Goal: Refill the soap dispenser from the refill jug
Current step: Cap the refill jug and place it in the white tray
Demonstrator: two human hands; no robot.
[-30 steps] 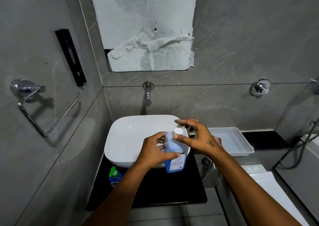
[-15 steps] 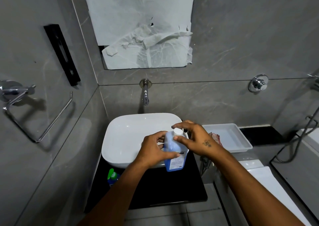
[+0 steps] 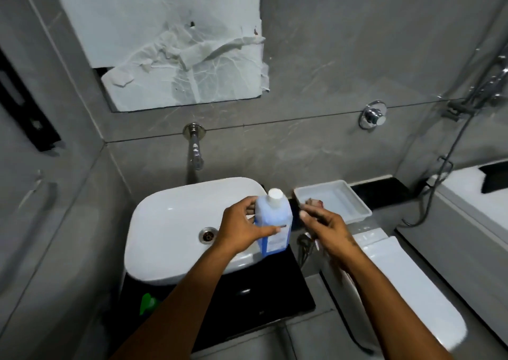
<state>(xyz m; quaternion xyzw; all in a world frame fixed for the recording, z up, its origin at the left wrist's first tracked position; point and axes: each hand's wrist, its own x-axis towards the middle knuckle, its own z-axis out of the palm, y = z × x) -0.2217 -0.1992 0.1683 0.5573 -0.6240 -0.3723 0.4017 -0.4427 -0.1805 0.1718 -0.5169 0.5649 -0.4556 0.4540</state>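
Near the frame's centre, over the right rim of the white sink (image 3: 165, 222), our left hand (image 3: 242, 229) gripped the blue refill jug (image 3: 273, 223) around its body, white cap (image 3: 275, 195) apparently still on. Our right hand (image 3: 327, 225) hovered just beside it, blurred, so we could not tell how its fingers lay. We judged the jug stiff, fairly light plastic, perhaps slippery if soapy, best held at mid-body while the cap is twisted; the green-topped dispenser (image 3: 148, 303) sat at lower left.

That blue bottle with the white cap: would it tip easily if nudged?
Probably, if let go: the blue bottle is tall and narrow. It looks nearly full of liquid, so likely heavy for its size. The left hand grips it, which steadies it now.
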